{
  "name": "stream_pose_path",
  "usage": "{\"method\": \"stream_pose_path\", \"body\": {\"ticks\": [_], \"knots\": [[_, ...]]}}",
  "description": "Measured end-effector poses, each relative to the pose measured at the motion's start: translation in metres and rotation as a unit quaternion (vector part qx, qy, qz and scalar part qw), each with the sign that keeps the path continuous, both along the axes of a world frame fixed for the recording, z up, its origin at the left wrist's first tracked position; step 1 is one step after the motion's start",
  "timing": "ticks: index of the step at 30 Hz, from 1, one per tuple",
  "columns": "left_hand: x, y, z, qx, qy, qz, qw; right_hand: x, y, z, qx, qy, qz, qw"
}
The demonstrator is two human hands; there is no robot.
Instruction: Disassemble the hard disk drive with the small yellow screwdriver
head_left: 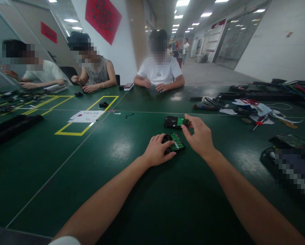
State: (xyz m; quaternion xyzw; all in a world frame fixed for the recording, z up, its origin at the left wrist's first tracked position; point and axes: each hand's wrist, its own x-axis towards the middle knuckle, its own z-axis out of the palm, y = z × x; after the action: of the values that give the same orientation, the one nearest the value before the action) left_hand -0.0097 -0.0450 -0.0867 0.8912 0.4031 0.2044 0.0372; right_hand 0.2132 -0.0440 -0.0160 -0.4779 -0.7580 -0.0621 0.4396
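Two black hard drives with green circuit boards lie close together in front of me. My left hand point(158, 149) rests over the left side of the nearer hard drive point(177, 143), thumb along its near edge and fingers over its top. My right hand point(199, 136) grips the right end of the farther hard drive point(172, 121) between thumb and fingers. That drive lies just beyond the first, and its right end is partly hidden by my fingertips.
On the green table point(111, 190), a white paper point(87, 116) lies inside yellow tape. Cables and a red-handled screwdriver point(258, 123) sit at the right, near another circuit-board device point(292, 140). A black bar-shaped part point(14, 127) lies left. Three people sit across the table.
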Motion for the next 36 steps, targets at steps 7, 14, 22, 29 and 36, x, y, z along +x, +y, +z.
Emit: {"method": "stream_pose_path", "body": {"ticks": [7, 14, 22, 29, 36], "knots": [[0.0006, 0.0004, -0.001, 0.002, 0.004, 0.006, 1.0, 0.0023, -0.0003, 0.0047, 0.013, 0.002, 0.013, 1.0], [0.0012, 0.0003, -0.0027, 0.007, 0.001, 0.007, 1.0, 0.0038, 0.0018, 0.0049, 0.031, 0.011, 0.009, 0.999], [0.0004, 0.0005, -0.0035, 0.013, -0.003, 0.006, 1.0, 0.0004, 0.0004, 0.0057, 0.018, 0.008, 0.058, 0.998], [0.0004, 0.0004, -0.003, 0.004, 0.003, 0.008, 1.0, 0.0024, 0.0002, 0.0053, 0.013, 0.022, 0.03, 0.999], [0.0004, -0.0005, -0.0011, 0.008, 0.002, 0.008, 1.0, 0.0047, 0.002, 0.0079, 0.022, 0.021, 0.031, 0.999]]}}
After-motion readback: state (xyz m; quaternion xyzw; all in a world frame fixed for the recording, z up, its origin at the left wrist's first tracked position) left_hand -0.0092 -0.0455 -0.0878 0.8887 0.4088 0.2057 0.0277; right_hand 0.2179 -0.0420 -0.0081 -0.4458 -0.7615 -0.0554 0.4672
